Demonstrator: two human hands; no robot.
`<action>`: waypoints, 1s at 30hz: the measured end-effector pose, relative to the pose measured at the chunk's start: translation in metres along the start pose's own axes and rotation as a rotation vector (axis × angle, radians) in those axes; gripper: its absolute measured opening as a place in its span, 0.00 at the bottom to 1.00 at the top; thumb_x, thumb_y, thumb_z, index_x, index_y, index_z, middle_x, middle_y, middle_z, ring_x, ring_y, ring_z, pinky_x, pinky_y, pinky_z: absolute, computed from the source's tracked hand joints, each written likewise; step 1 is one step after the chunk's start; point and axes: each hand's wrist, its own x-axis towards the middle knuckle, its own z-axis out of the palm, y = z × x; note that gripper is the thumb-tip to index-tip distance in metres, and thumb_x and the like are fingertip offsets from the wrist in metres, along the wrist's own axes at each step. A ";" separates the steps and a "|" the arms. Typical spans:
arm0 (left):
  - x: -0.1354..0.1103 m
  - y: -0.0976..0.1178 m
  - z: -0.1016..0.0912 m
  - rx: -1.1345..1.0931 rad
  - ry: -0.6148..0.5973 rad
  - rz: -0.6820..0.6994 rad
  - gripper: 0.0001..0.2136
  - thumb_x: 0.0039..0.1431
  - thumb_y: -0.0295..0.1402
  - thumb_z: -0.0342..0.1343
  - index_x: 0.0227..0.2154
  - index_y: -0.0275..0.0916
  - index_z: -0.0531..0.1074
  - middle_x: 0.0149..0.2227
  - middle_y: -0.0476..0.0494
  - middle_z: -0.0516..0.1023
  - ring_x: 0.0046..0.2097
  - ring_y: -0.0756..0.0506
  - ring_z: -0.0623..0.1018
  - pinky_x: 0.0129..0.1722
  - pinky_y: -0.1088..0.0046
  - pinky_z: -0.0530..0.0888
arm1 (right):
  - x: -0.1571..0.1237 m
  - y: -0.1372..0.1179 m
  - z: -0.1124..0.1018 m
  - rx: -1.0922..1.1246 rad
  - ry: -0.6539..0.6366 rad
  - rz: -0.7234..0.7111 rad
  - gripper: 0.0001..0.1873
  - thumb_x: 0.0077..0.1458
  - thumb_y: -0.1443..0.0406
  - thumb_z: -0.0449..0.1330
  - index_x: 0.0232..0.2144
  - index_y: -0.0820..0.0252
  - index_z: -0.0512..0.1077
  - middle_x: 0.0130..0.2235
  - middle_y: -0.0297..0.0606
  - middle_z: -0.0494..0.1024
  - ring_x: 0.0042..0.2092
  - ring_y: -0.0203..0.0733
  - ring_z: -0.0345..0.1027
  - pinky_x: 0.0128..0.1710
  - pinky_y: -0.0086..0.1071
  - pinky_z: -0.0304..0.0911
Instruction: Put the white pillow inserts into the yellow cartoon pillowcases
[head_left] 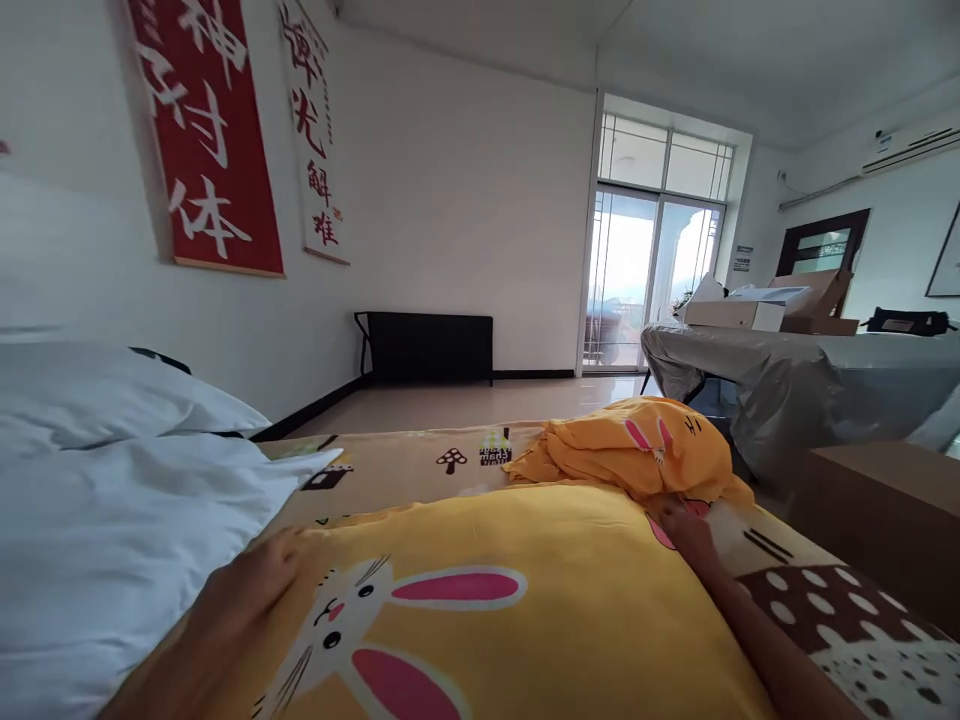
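Observation:
A plump yellow pillow [585,590] with a printed white rabbit with pink ears lies across the bed in front of me. My left hand [262,568] is closed on its left edge, near the far corner, with the fingertips partly hidden. At the far right corner, my right hand [679,522] has its fingers curled on the pillow's edge. Just beyond that hand lies a bunched orange cloth [622,445] with a rabbit print, touching the pillow's far side.
White pillows [97,520] are stacked at the left. Under everything spreads a patterned bed sheet [405,460]. A brown cardboard box [885,520] stands to the right, beside a plastic-covered table [780,385] holding open boxes [750,312]. A black folded panel [431,347] leans by the far wall.

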 end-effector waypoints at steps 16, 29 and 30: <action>-0.104 0.139 0.039 0.037 -0.018 0.562 0.23 0.63 0.40 0.35 0.59 0.42 0.59 0.61 0.46 0.61 0.63 0.46 0.59 0.62 0.59 0.56 | -0.081 -0.116 -0.011 0.258 0.105 -0.345 0.26 0.63 0.56 0.41 0.61 0.54 0.55 0.65 0.35 0.52 0.65 0.41 0.43 0.62 0.44 0.40; -0.136 -0.048 0.068 0.056 0.302 0.513 0.25 0.64 0.39 0.34 0.64 0.47 0.43 0.62 0.44 0.59 0.63 0.43 0.60 0.58 0.60 0.64 | -0.114 0.004 0.057 0.319 0.106 -0.092 0.31 0.62 0.51 0.35 0.63 0.54 0.51 0.63 0.36 0.56 0.64 0.41 0.48 0.58 0.42 0.51; -0.135 -0.050 0.068 0.049 0.313 0.527 0.25 0.64 0.39 0.34 0.64 0.47 0.44 0.62 0.43 0.59 0.62 0.43 0.60 0.58 0.59 0.64 | -0.115 0.005 0.058 0.321 0.110 -0.086 0.30 0.62 0.52 0.35 0.62 0.54 0.52 0.63 0.37 0.57 0.64 0.41 0.49 0.58 0.42 0.52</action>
